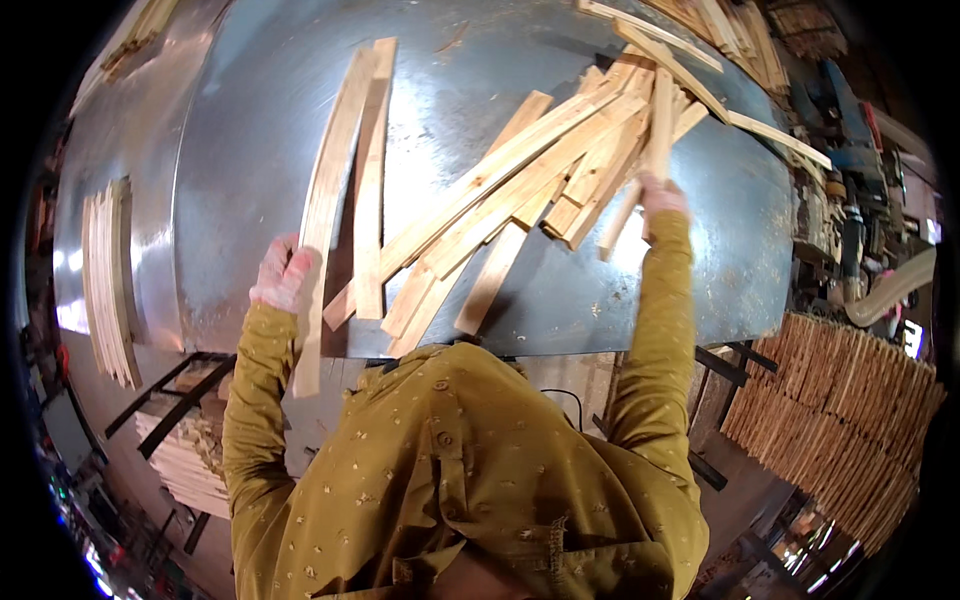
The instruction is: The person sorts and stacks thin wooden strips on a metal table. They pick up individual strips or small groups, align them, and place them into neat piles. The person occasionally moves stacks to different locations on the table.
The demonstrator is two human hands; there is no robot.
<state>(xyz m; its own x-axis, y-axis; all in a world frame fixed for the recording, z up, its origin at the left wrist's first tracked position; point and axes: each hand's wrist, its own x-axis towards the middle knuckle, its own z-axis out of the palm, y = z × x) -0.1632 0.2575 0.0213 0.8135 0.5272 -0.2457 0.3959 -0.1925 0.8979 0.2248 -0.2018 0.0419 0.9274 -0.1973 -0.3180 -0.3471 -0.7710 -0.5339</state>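
Note:
My left hand (281, 276) is closed round a long wooden strip (331, 165), which tilts up and away over the metal table, its near end past the table's front edge. Just right of it another strip (371, 190) lies alone, pointing away from me. My right hand (662, 203) reaches to the right side of a loose heap of wooden strips (530, 205) and grips the near end of a pale strip (661, 120). The fingertips of that hand are partly hidden by the wrist and slightly blurred. The heap's strips cross each other at several angles.
A neat row of strips (108, 280) sits at the left side of the metal table (260, 130). More strips (735, 35) lie along the far right edge. Large stacks of wood (835, 420) stand right of the table, and a smaller stack (185, 455) is below left.

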